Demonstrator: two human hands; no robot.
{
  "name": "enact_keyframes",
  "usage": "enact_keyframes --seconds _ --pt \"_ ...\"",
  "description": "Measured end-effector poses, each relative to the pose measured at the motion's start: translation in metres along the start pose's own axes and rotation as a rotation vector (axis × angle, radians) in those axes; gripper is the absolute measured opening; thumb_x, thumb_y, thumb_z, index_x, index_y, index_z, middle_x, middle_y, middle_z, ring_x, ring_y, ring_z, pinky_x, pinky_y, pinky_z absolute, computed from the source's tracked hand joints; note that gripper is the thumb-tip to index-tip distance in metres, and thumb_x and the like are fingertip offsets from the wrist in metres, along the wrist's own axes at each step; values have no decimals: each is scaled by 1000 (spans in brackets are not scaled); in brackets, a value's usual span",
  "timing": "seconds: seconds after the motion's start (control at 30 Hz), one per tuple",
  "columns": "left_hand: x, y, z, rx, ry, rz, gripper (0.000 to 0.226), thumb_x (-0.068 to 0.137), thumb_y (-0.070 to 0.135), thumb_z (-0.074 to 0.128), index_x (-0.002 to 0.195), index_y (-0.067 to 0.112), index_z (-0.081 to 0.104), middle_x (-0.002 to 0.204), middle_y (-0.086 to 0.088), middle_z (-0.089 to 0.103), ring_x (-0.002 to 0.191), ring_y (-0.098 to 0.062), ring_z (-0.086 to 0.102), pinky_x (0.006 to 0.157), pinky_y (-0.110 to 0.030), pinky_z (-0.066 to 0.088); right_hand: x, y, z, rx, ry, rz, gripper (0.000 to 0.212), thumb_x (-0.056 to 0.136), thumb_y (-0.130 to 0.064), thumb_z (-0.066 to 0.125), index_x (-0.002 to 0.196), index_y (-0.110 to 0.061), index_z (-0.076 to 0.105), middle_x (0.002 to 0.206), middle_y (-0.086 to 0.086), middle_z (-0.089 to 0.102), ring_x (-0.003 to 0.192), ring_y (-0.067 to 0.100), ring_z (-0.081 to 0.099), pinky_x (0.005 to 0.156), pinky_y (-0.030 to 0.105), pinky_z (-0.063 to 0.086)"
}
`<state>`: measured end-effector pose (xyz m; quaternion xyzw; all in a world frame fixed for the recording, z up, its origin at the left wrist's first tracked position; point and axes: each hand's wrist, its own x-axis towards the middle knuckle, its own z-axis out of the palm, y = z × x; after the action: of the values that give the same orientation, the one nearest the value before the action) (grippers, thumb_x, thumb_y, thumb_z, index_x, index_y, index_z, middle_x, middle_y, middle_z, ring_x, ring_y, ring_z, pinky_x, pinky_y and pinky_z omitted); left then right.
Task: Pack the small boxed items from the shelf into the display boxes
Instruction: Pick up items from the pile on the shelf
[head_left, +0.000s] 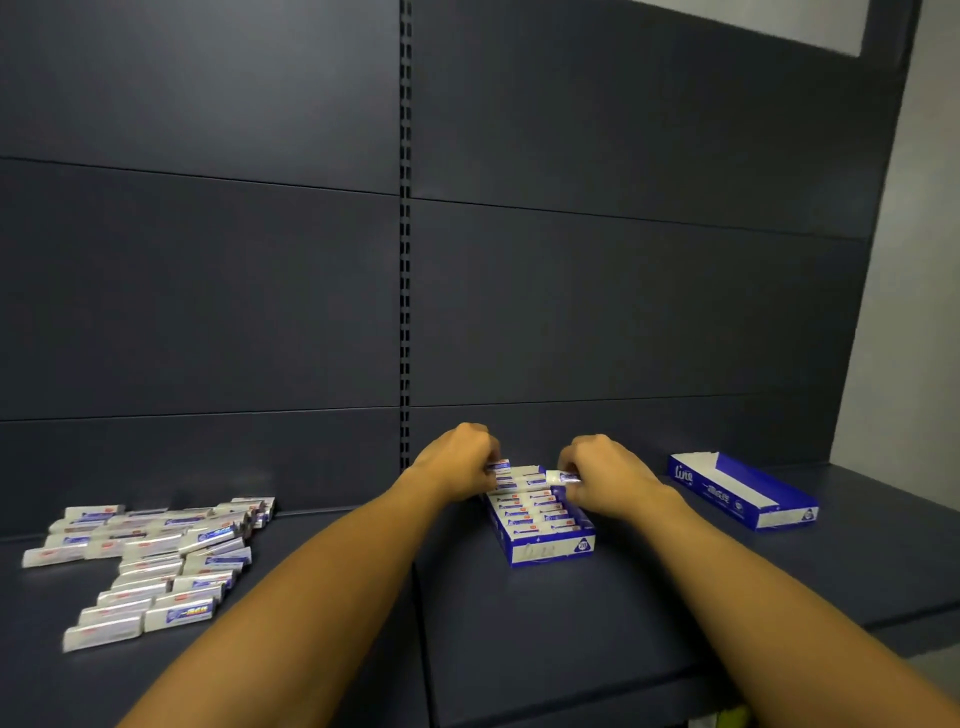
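Hands: left hand (457, 460) and right hand (605, 475) each pinch one small box (501, 466) over one display box (540, 525); fingertips hidden.

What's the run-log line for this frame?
step: packing | left hand: holds small box | right hand: holds small box | middle display box: nearly full | right display box: empty | loose pile: left

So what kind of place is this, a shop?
Probably a shop: a dark metal shelf with a slotted back panel, blue-and-white cardboard display boxes, and loose small white boxed items.
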<state>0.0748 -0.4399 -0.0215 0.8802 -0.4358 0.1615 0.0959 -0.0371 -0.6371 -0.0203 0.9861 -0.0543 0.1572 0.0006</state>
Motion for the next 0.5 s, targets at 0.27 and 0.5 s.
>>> enact_keyframes --seconds 0.27,0.5 --pt "20 2 25 79 -78 -54 31 94 31 68 120 14 68 122 -3 60 103 -20 60 87 -37 55 36 20 26 60 9 -101 23 88 -28 70 110 -24 67 112 -4 62 93 12 59 80 31 56" --pt "32 7 36 68 -133 -143 34 91 28 70 123 16 68 123 -2 61 105 -18 61 88 -35 55 63 41 35 72 -14 -221 22 86 -32 73 106 -24 67 108 -6 64 90 11 61 75 29 55"
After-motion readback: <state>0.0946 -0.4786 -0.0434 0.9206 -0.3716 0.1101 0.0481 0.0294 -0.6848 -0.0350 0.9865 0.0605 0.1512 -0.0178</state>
